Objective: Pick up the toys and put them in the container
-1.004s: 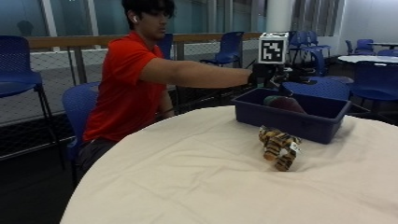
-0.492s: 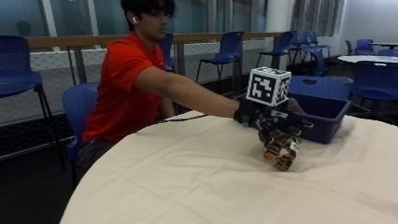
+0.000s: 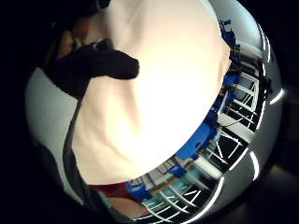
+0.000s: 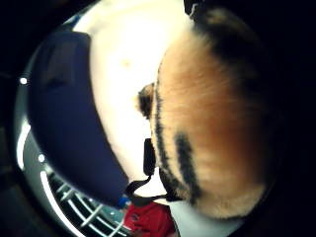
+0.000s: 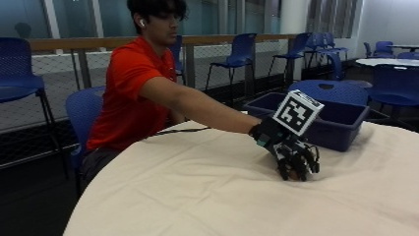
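My gloved right hand (image 5: 294,156) is down on the round table (image 5: 196,196), just in front of the blue container (image 5: 337,133). Its fingers curl downward around the striped tan-and-black plush toy, which the hand hides in the outside view. In the thumb side palm view the toy (image 4: 212,123) fills much of the picture, close against the palm, with the container's blue wall (image 4: 64,108) beside it. In the little finger side palm view, a gloved finger (image 3: 93,67) bends over the cream tablecloth (image 3: 159,93).
The container stands at the table's far edge. Several blue chairs (image 5: 235,54) and a railing stand behind the table. A dark cable (image 5: 183,131) lies on the cloth near the person's side. Bare cloth stretches toward the near edge.
The hand left the container, swung across to the striped toy and has now dropped onto it, covering it. The outside camera's framing has also shifted.
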### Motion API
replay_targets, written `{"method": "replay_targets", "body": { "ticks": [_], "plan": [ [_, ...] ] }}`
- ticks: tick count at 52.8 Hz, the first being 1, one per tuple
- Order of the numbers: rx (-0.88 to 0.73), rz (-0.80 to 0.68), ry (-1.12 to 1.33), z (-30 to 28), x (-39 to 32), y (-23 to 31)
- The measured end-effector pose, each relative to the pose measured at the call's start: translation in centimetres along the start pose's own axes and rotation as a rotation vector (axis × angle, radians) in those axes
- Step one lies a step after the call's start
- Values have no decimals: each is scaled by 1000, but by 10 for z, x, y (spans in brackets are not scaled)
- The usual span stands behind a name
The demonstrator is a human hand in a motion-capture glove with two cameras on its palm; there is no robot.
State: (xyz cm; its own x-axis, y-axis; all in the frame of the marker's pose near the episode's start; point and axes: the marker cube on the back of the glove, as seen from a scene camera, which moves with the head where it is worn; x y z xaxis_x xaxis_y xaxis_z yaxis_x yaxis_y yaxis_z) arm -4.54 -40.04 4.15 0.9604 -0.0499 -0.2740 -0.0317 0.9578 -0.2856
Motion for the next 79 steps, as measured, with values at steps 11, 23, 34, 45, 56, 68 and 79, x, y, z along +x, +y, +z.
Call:
{"method": "replay_targets", "body": {
  "ticks": [11, 23, 34, 45, 56, 68, 79],
  "plan": [
    [-3, 22, -20, 0, -6, 3],
    [120, 36, -33, -1, -12, 10],
    [206, 26, -181, -20, -15, 32],
    [360, 62, -160, -102, -19, 71],
    [431, -130, -141, -153, -93, 96],
    [486, -260, -141, -166, -203, 109],
    [472, -232, -67, -152, -226, 110]
  ]
}}
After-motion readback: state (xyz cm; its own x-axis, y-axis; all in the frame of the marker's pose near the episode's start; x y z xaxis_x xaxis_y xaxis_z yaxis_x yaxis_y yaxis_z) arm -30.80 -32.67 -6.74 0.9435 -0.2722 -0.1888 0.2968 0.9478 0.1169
